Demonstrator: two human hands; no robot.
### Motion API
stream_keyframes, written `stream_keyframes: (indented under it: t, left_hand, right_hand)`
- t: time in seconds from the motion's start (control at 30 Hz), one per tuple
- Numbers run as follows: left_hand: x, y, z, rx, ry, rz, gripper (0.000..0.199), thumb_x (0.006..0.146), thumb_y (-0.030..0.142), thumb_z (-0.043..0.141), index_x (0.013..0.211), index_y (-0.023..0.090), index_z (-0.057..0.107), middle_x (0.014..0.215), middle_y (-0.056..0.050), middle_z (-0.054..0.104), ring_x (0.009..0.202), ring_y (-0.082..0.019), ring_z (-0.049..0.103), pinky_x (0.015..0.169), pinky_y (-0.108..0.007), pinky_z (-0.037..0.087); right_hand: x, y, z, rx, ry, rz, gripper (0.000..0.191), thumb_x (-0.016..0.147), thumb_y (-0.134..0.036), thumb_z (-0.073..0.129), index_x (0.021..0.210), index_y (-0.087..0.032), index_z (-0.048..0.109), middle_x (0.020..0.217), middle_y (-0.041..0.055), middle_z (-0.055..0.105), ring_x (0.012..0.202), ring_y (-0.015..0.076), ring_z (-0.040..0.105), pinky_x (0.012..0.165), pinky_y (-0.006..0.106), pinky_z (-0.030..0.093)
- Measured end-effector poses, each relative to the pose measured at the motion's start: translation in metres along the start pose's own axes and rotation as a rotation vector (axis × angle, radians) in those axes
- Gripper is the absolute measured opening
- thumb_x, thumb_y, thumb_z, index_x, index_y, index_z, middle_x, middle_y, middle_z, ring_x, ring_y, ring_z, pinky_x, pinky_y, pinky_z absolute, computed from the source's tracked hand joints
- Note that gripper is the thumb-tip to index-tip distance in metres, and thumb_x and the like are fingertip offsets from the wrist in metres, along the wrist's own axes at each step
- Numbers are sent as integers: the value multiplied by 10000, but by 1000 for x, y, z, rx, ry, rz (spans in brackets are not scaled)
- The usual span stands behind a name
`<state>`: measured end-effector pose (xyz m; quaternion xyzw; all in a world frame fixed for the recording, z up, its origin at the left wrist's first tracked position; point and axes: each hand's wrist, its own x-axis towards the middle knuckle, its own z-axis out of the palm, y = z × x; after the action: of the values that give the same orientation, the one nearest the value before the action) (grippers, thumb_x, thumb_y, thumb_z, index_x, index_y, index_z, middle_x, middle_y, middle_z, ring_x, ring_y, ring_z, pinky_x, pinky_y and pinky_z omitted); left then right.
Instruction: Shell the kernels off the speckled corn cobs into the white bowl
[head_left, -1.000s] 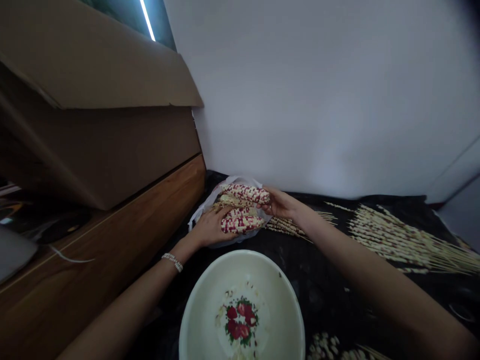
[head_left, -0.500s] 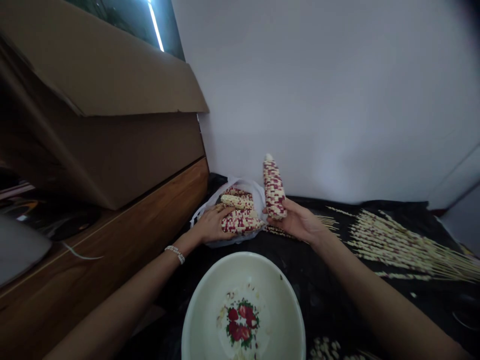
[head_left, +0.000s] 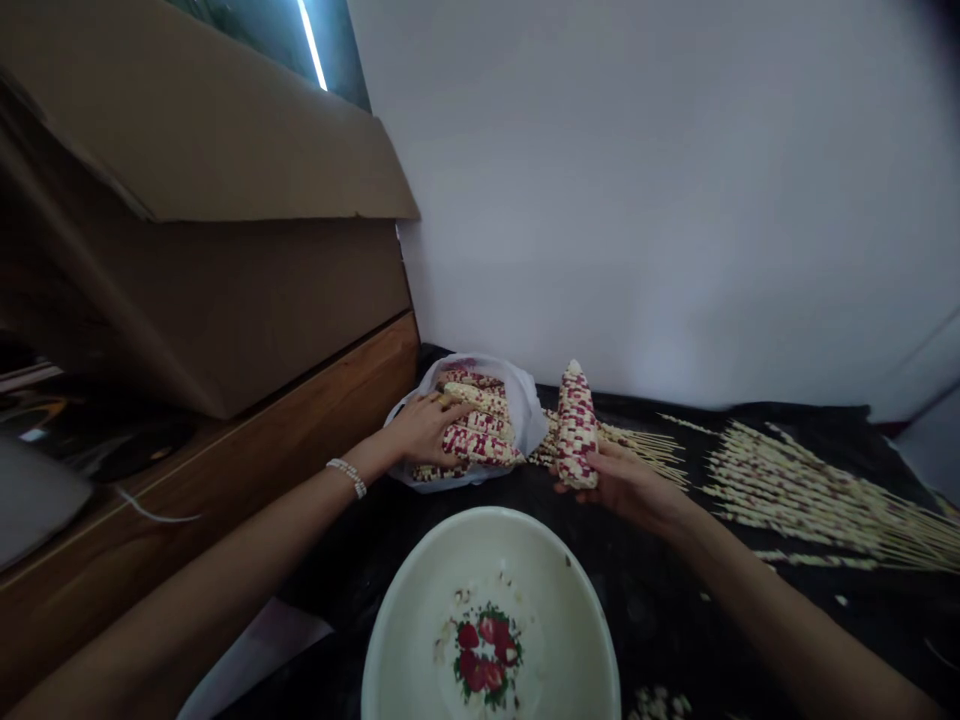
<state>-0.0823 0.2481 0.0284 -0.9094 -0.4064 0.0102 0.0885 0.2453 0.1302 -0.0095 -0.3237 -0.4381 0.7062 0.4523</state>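
My right hand grips an upright ear of corn with mixed cream and dark red kernels, near its lower end. To the left stands an open white plastic bag holding several more speckled ears of corn. At the bag's left side, my left hand rests on these ears with its fingers apart; part of the hand hides the bag's edge. Below and between my arms is a cream bowl with a red and green print inside and a few loose kernels at its bottom.
Skewers threaded with kernels lie on black sheeting to the right, with another bunch behind my right hand. Loose kernels lie beside the bowl. A cardboard box stands at left on a wooden surface; a white wall rises behind.
My right hand has moved right and down with the ear of corn, away from the bag. My left hand has shifted slightly left and up over the ears in the bag.
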Motion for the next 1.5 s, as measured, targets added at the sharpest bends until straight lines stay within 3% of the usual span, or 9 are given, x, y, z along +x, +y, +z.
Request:
stream_keyframes:
  t: [0.33, 0.47, 0.57, 0.7, 0.8, 1.03, 1.17, 1.3, 1.5]
  left_hand:
    - [20, -25, 4, 118, 160, -45, 899, 838, 625, 665, 1602, 231, 403, 1623, -210, 426, 1470, -441, 360, 1134, -554, 275]
    - [15, -33, 27, -103, 28, -286, 900, 956, 697, 440, 1680, 224, 190, 1684, -205, 346, 1455, -425, 427, 1118, -544, 353]
    - [8, -34, 36, -214, 1, -287, 796, 993, 670, 378, 1666, 264, 257, 1730, -150, 272, 1530, -411, 342, 1160, -589, 341]
    - [-3, -34, 32, -300, 110, -335, 692, 1013, 615, 371, 1615, 275, 393, 1712, -134, 323, 1553, -398, 317, 1189, -634, 322]
    - [-16, -30, 21, -498, 354, -415, 614, 975, 562, 472, 1489, 238, 564, 1633, -148, 459, 1508, -367, 409, 1206, -602, 331]
    - [-60, 52, -15, -954, 600, -442, 306, 910, 438, 566, 927, 186, 740, 1181, -111, 750, 1147, -264, 678, 1063, -441, 507]
    - [-89, 119, -25, -1082, 352, -378, 530, 1011, 517, 352, 734, 201, 673, 1018, -102, 767, 1013, -259, 695, 946, -410, 547]
    - [-129, 142, -25, -797, 208, -496, 448, 995, 560, 419, 1023, 237, 727, 1120, -88, 748, 1087, -292, 677, 1016, -462, 507]
    - [-165, 130, 5, -822, 205, -553, 441, 895, 366, 549, 1291, 216, 672, 1343, -120, 717, 1256, -319, 656, 1114, -507, 475]
  right_hand:
    - [-6, 9, -10, 5, 71, 25, 426, 803, -472, 840, 1138, -259, 685, 1060, 69, 791, 886, 210, 779, 686, 277, 560]
    - [-7, 13, -11, 7, 87, 29, 431, 800, -480, 840, 1130, -249, 689, 1050, 71, 791, 880, 208, 779, 673, 269, 558]
    - [-9, 14, -10, 8, 93, 37, 407, 806, -471, 838, 1114, -245, 697, 1065, 82, 798, 886, 209, 781, 685, 273, 561]
    - [-17, 8, -5, 6, 60, -9, 401, 821, -451, 831, 1151, -260, 705, 1115, 83, 798, 936, 222, 782, 752, 310, 579]
    - [-24, 1, 5, 26, 52, -55, 436, 793, -456, 852, 1159, -258, 722, 1181, 89, 787, 1039, 255, 767, 882, 368, 584]
    - [-35, -8, 48, 91, 101, -110, 404, 755, -461, 880, 1062, -231, 752, 1136, 103, 797, 1056, 284, 750, 1052, 489, 528]
    - [-48, -11, 73, 81, 94, -168, 390, 719, -416, 909, 1030, -242, 752, 1132, 84, 795, 1051, 274, 735, 1059, 488, 526]
    - [-65, -12, 89, 40, 77, -189, 382, 746, -430, 888, 1047, -244, 744, 1130, 72, 783, 1073, 264, 716, 1065, 470, 523]
    - [-73, -9, 94, -25, 137, -210, 388, 759, -400, 881, 1071, -253, 702, 1141, 79, 767, 1100, 267, 693, 1063, 460, 506]
